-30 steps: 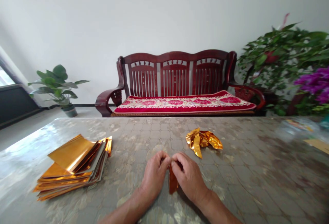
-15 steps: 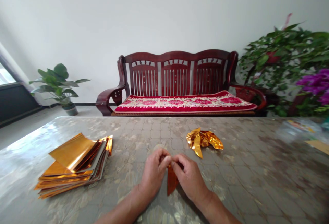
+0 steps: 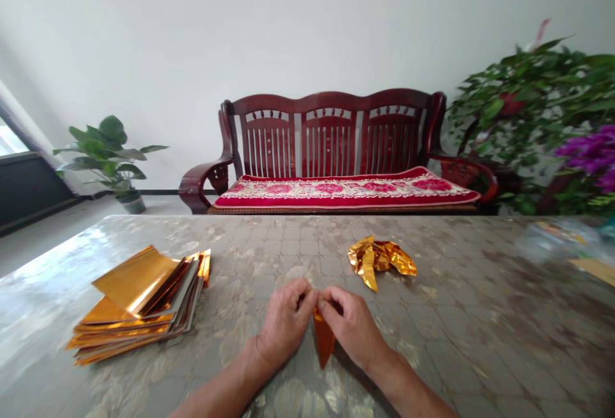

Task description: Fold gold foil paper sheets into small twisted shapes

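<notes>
Between my two hands is a small folded piece of gold foil paper (image 3: 323, 340), its pointed end hanging down toward me. My left hand (image 3: 289, 315) pinches its top edge, fingers closed. Right beside it, my right hand (image 3: 353, 325) pinches the same edge, with the fingertips of both hands meeting. The top of the piece is hidden behind the fingers. Beyond my right hand lie crumpled, shaped pieces of gold foil (image 3: 382, 258). To the left rests an uneven stack of gold foil sheets (image 3: 137, 309), some showing a grey back.
The table (image 3: 461, 341) has a glossy patterned cover. Clear plastic packaging (image 3: 560, 239) and a tan card (image 3: 596, 271) lie at its right end. Behind stands a dark red wooden bench (image 3: 329, 143) with a red floral cushion. Potted plants (image 3: 129, 200) flank it.
The hanging point of the foil piece has swung slightly to the right. Both hands keep their pinch in nearly the same place.
</notes>
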A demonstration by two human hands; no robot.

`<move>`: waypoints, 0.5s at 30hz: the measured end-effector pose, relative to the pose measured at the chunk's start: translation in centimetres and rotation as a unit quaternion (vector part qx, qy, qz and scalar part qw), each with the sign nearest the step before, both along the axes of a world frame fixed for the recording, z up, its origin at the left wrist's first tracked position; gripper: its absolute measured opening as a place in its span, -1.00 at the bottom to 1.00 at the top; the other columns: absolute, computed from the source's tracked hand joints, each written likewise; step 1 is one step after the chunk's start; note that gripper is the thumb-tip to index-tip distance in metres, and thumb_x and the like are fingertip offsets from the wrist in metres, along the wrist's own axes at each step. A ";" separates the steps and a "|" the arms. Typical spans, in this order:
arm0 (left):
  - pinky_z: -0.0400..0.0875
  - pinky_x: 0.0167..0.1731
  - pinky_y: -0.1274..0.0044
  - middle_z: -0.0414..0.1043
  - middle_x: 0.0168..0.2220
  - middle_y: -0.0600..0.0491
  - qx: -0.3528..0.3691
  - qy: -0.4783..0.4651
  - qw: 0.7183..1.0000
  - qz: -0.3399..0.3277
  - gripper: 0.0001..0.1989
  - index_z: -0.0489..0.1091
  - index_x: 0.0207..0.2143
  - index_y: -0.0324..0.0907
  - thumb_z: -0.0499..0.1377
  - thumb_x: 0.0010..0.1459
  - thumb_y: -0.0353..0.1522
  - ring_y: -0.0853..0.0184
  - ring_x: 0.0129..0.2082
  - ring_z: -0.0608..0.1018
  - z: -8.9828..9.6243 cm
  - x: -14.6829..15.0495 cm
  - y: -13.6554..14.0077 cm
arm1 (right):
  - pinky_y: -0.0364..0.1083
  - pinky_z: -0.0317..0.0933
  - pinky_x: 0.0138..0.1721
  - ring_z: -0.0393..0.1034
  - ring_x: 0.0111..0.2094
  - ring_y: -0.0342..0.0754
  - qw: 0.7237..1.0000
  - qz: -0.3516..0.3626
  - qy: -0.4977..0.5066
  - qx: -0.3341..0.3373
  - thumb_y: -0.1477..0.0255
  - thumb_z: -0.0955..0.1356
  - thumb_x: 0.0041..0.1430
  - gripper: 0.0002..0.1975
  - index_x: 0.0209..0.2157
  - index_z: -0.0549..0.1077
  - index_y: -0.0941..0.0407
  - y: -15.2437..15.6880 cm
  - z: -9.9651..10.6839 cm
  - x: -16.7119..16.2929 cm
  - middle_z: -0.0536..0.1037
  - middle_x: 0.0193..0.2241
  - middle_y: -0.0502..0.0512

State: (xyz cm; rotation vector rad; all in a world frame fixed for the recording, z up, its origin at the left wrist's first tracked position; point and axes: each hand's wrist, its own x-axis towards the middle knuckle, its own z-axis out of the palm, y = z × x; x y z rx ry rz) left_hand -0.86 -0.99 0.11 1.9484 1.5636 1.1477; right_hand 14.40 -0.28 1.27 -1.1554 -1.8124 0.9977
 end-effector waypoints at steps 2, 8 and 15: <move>0.09 -0.49 0.60 0.17 -0.59 0.20 0.002 -0.016 1.000 0.002 -0.68 0.18 -0.56 -0.17 0.02 0.26 -0.28 0.46 -0.55 0.27 0.0 0.1 0.0 | -0.17 0.05 -0.47 0.21 -0.51 -0.14 1.000 0.001 0.010 -0.008 0.25 0.26 0.22 -0.68 -0.54 0.35 0.12 0.0 0.0 0.0 0.34 -0.61 -0.06; 0.11 -0.50 0.60 0.15 -0.61 0.19 0.016 -0.049 0.999 0.001 -0.66 0.17 -0.58 -0.17 0.03 0.25 -0.26 0.45 -0.56 0.26 0.0 0.2 0.0 | -0.17 0.04 -0.48 0.17 -0.51 -0.15 0.997 0.009 0.052 -0.052 0.28 0.28 0.14 -0.73 -0.55 0.33 0.13 0.0 0.0 0.1 0.29 -0.61 -0.07; 0.12 -0.51 0.59 0.12 -0.66 0.20 -0.003 -0.084 0.996 0.013 -0.64 0.16 -0.59 -0.15 0.04 0.23 -0.21 0.45 -0.60 0.24 0.5 0.0 0.1 | -0.17 -0.02 -0.54 0.06 -0.57 -0.19 0.988 0.017 0.109 -0.107 0.30 0.26 0.06 -0.73 -0.64 0.26 0.11 -0.2 0.3 0.2 0.20 -0.66 -0.10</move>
